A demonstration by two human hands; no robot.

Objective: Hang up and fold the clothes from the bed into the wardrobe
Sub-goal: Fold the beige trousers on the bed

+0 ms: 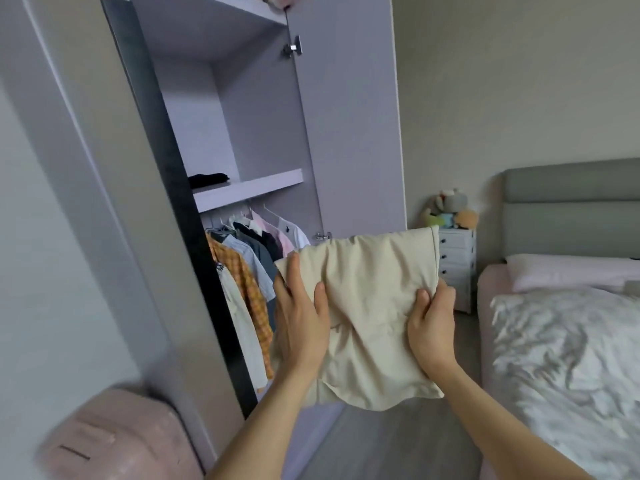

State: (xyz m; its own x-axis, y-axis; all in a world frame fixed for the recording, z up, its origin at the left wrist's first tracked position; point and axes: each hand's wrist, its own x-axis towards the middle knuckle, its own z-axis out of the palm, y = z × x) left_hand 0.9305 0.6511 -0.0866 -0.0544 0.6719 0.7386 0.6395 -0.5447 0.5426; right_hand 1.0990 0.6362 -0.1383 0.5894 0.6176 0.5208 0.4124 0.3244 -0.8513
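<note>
Item: tall lilac laminate wardrobe (263,109), one door swung open to the right (346,116). Middle compartment open and deep between two shelves; the lilac lower shelf board (249,189) carries a folded black garment (207,180) at its left rear, the rest of the board bare. Dark front edge of the wardrobe side panel (180,216) runs down the left of the opening.

Item: row of hanging shirts on white hangers (256,244) under the shelf, including an orange checked shirt (249,292) at the front; these fill the lower bay up to the shelf underside.

Item: blurred pale pink hard-shell suitcase (117,434), lower left, near the wardrobe base.

Item: bed with crumpled white duvet (568,355) and grey padded headboard (571,206), right side; a strip of grey floor (398,441) lies between bed and wardrobe.

Item: white bedside drawer chest (457,261) with soft toys (450,209) on top, beyond the bed corner.

Item: folded cream cotton garment (367,306), held in the air in front of the hanging shirts, below the shelf board and partly over the open door's lower edge. Left hand (301,323) grasps its left edge, thumb on top, fingers beneath. Right hand (433,323) grips its right edge, thumb pressed on the cloth, fingers curled behind. The lower hem hangs loose below both wrists.
</note>
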